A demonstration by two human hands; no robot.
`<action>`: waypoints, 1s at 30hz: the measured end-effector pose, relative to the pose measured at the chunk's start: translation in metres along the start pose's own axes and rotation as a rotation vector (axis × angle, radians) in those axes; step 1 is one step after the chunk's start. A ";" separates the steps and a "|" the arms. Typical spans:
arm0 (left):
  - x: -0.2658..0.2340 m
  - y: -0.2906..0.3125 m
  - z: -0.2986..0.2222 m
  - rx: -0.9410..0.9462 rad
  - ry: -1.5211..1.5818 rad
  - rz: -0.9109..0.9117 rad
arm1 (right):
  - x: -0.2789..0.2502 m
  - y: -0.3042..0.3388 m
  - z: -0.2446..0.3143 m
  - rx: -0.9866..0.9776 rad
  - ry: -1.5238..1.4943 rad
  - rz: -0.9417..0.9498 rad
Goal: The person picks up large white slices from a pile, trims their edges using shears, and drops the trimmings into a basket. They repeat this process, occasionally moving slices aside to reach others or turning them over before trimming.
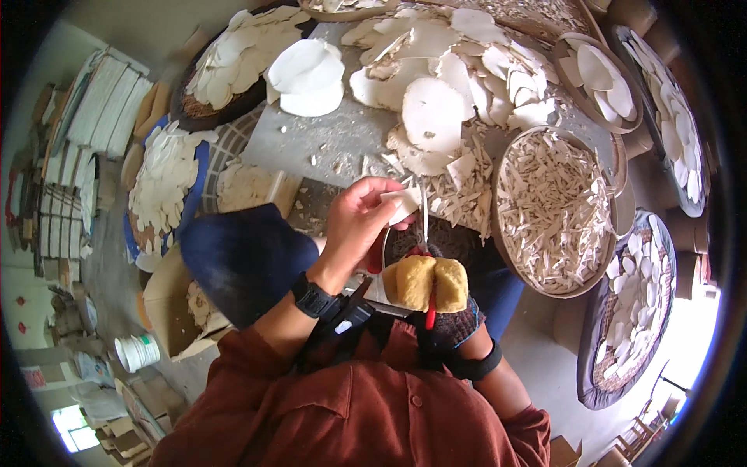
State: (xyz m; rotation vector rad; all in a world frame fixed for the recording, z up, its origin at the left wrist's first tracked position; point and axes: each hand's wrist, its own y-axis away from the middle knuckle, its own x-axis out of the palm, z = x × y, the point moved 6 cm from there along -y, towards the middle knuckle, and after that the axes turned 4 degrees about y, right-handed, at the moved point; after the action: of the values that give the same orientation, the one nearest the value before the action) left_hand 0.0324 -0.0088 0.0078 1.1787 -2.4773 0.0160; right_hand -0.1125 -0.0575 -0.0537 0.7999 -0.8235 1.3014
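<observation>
Left hand (359, 222) pinches slice (403, 204) beside upright scissors (425, 222), gloved right hand (457, 328) gripping them, yellow padding (415, 283) on the handles presumably there to soften the squeeze.

Partial views about the grip. The left hand (356, 222) hides part of the white slice (401, 206) beneath its thumb. Yellow foam padding (412, 284) conceals most of the handles of the red-handled scissors (425, 222) and the fingers of the gloved right hand (455, 331) holding them; whether a blade touches the slice cannot be told. Right of the grip, a round basket (499, 233) screens part of the right trouser leg (507, 292). Well beyond it, the upper edge crops another basket (346, 15). Nearer the body, the lower edge truncates the rust-coloured shirt (373, 412). Far left, a white bucket's (134, 355) markings are too small to read.
</observation>
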 end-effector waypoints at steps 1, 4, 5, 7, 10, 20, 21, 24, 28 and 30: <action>-0.003 0.001 -0.001 -0.001 0.002 -0.011 | 0.003 0.001 -0.004 0.052 -0.308 0.020; -0.004 0.001 -0.005 -0.053 -0.102 0.102 | -0.003 0.008 -0.003 0.076 0.042 -0.139; -0.008 0.001 -0.009 -0.052 -0.101 0.091 | 0.003 0.008 0.002 0.074 0.342 -0.106; -0.012 0.003 -0.013 -0.144 -0.168 0.148 | 0.007 0.012 0.005 0.075 0.644 -0.064; -0.020 0.011 -0.014 -0.166 -0.197 0.162 | -0.002 0.020 0.003 -0.111 1.531 0.092; -0.243 0.010 -0.120 0.326 -1.001 -0.391 | -0.027 0.060 0.002 0.071 0.572 -0.111; -0.251 0.010 -0.139 0.539 -1.360 -0.552 | -0.036 0.066 -0.003 0.102 0.410 -0.130; -0.211 -0.011 -0.133 0.471 -1.110 -0.398 | -0.047 0.065 -0.015 0.025 0.607 -0.205; -0.059 -0.044 -0.051 0.216 -0.736 0.133 | -0.027 0.053 -0.007 0.012 0.758 -0.231; -0.013 -0.063 -0.009 0.146 -0.760 0.201 | -0.003 0.053 0.013 -0.026 1.027 -0.177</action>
State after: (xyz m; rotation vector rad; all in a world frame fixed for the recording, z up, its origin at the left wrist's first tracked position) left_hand 0.0897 -0.0382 0.0017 1.1273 -3.2990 -0.2428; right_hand -0.1666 -0.0653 -0.0478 0.1012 0.0557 1.3121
